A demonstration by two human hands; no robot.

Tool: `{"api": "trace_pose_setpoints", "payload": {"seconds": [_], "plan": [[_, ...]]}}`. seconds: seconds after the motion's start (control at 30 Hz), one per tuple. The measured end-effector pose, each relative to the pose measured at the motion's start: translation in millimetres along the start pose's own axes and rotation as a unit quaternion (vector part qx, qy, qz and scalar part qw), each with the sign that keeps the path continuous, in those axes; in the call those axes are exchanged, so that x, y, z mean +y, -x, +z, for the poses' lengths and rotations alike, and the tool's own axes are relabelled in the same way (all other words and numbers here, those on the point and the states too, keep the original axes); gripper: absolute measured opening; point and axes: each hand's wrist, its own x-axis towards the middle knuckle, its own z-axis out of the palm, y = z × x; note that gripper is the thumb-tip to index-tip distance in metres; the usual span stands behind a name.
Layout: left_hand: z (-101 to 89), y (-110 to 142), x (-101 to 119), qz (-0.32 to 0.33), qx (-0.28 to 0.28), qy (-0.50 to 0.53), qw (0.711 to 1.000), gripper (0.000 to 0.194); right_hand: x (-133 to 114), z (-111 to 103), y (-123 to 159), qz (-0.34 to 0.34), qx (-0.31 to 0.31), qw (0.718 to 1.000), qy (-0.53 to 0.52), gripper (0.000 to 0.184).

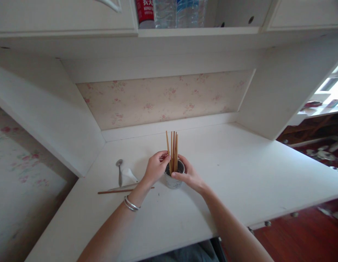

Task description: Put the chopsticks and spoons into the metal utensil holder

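Note:
A light grey utensil cup (173, 183) with small holes in its wall stands on the white desktop. Several wooden chopsticks (174, 145) rise upright from it. My left hand (157, 166) is closed at the cup's left side, thumb and fingers pinching one chopstick (167, 140) that leans left of the bunch. My right hand (190, 175) wraps the cup's right rim, its thumb across the front and its fingers behind. Left of the cup lie a metal spoon (120, 173), a white spoon (128, 176) and a brown chopstick (114, 191); my left forearm partly covers the chopstick.
The white desktop (229, 171) sits between a left side panel (57, 109) and a right one (270, 83). Overhead, a cabinet shelf (199, 32) holds clear plastic bottles (165, 14) and a red-labelled one (145, 11). A window (333, 87) is at far right.

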Motion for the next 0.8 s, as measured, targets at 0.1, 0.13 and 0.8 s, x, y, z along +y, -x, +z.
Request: {"api": "trace_pose_setpoints", "payload": {"seconds": [0.1,0.13,0.8], "plan": [[1.6,5,-2,0.003,-0.009,0.008,1.0,0.027,0,0,0,-0.002,-0.001,1.0,0.004,0.073],[2.0,6,-3,0.005,-0.011,0.009,1.0,0.027,0,1,0,-0.002,-0.002,1.0,0.002,0.073],[3.2,51,-13,-0.04,-0.125,0.27,0.954,0.102,0,-3,4,-0.004,0.02,1.0,-0.002,0.068]]}}
